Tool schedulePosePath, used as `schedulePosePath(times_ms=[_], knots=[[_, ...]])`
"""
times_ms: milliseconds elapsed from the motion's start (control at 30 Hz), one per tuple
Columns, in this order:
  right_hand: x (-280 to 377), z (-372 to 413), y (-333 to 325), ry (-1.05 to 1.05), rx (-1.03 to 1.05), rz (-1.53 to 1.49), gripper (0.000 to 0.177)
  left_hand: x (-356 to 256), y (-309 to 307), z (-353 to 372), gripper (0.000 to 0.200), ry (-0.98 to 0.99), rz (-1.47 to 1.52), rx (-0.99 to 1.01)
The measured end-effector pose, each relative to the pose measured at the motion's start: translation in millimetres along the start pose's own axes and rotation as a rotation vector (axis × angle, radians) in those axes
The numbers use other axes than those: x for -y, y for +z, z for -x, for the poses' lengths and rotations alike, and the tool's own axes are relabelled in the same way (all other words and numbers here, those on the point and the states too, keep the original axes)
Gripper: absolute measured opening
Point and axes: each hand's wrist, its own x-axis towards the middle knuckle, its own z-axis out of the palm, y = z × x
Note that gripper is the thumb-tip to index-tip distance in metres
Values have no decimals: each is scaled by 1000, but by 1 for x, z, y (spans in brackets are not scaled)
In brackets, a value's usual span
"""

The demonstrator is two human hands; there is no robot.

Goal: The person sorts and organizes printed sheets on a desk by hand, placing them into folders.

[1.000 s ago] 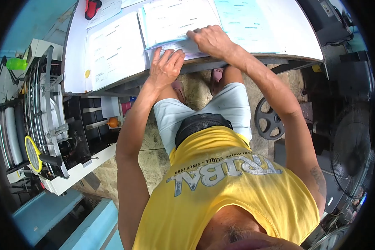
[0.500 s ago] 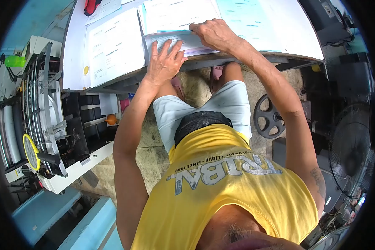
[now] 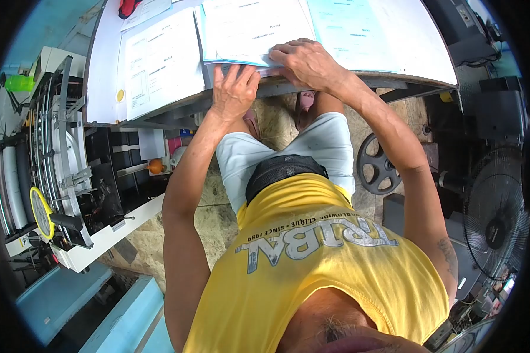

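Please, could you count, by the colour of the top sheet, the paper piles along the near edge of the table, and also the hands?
White paper piles: 2
Light blue paper pile: 1
Hands: 2
Total: 5

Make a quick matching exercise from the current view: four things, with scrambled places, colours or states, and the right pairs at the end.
1. middle paper stack
2. rightmost papers
3. shirt
4. caged fan

A. near the picture's right edge
B. left hand and right hand at its near edge
C. yellow, with large lettering
D. light-blue tint

Pairs: 1-B, 2-D, 3-C, 4-A
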Motion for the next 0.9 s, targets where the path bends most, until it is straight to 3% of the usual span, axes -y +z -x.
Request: schedulePosePath(times_ms=[200,300,367,433,600,667,700,733,800,867,900], knots=[[0,-16,-15,179,149,18,21,-2,-13,-10,4,-55,-69,-132],[6,-18,-9,130,86,75,20,-11,-21,-15,5,-27,-154,-209],[11,-14,-11,113,152,57,19,-13,-17,-17,10,19,-177,-286],[15,-8,-12,100,199,39,19,-10,-17,-14,9,16,-107,-175],[19,-1,-17,24,88,-43,24,-7,-22,-10,4,54,-94,5],[15,-3,-9,33,39,18,22,-6,-15,-11,9,70,-116,-30],[12,-8,-6,105,214,58,26,-10,-21,-19,11,60,-140,-92],[8,-14,-6,108,193,61,20,-17,-29,-28,13,46,-168,-153],[0,-28,-20,36,183,165,14,-39,-29,-36,15,76,-130,-291],[-12,-43,-26,-58,153,297,13,-66,-25,-41,17,164,-98,-303],[-20,-47,-35,-131,73,368,13,-79,-22,-47,21,239,-6,-198]])
